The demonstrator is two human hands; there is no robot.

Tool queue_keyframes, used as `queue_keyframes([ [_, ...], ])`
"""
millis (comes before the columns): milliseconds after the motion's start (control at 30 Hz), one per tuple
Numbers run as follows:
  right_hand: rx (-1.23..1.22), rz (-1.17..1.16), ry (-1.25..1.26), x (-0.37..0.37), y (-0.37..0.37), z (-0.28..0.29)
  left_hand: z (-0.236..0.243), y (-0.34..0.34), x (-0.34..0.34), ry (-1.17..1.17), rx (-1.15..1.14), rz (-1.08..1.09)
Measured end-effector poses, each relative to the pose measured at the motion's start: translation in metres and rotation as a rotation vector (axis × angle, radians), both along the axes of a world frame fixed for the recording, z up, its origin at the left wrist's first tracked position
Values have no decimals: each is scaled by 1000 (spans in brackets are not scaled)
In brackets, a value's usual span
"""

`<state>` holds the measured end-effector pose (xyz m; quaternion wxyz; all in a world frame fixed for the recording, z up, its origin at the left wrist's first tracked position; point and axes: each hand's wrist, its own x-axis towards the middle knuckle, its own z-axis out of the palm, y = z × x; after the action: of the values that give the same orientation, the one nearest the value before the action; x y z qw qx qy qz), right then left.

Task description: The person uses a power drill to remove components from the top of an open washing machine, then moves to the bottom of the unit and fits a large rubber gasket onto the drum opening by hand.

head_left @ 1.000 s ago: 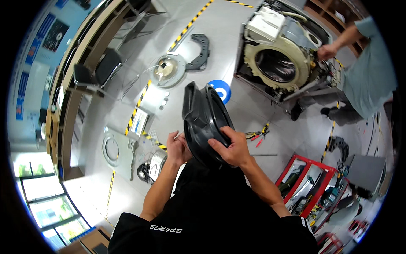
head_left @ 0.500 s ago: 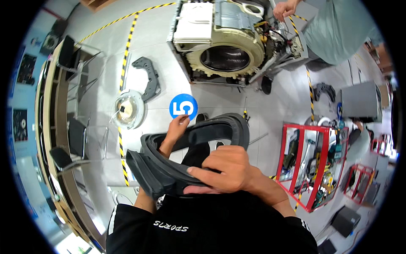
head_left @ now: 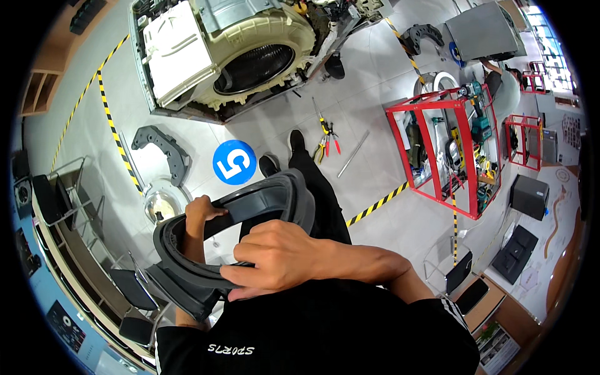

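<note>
My right hand [head_left: 272, 256] is closed on a black rubber door gasket [head_left: 290, 197], a thick oval ring tilted in front of my body. My left forearm passes behind it, and my left hand [head_left: 203, 209] is at the ring's far left edge, fingers curled against the rubber. Beyond them, on the floor, lie pliers and screwdrivers [head_left: 325, 139], a blue round floor marker [head_left: 234, 161] and a metal rod [head_left: 353, 154]. An opened front-load washing machine [head_left: 178, 53] stands ahead, its drum opening [head_left: 253, 67] exposed.
A dark curved counterweight [head_left: 156, 140] and a glass door [head_left: 159, 201] lie left. A red tool cart [head_left: 465, 150] stands right, with another counterweight [head_left: 422, 39] behind. Chairs [head_left: 128, 287] line the left, beside a shelf. A person [head_left: 506, 90] is crouched by a grey cabinet [head_left: 478, 34].
The view has swung, bringing the washing machine leftward and the cart upward. The gasket has turned from upright to an open ring held lower. The co-worker by the machine is out of view.
</note>
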<state>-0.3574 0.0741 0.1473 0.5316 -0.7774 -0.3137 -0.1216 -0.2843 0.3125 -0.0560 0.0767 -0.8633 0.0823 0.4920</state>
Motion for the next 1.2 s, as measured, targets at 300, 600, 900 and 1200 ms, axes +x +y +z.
queue_keyframes([
  [300,-112,-36,135,23,-45,-3,18,-44,66,-489,-211,52],
  [600,-162,25,241,39,-140,-7,51,-136,94,-523,-419,331],
  [900,0,-251,899,25,-261,-73,54,-202,87,-315,-828,763],
  [1200,368,-611,1392,39,-236,-238,71,-185,92,-227,-938,841],
])
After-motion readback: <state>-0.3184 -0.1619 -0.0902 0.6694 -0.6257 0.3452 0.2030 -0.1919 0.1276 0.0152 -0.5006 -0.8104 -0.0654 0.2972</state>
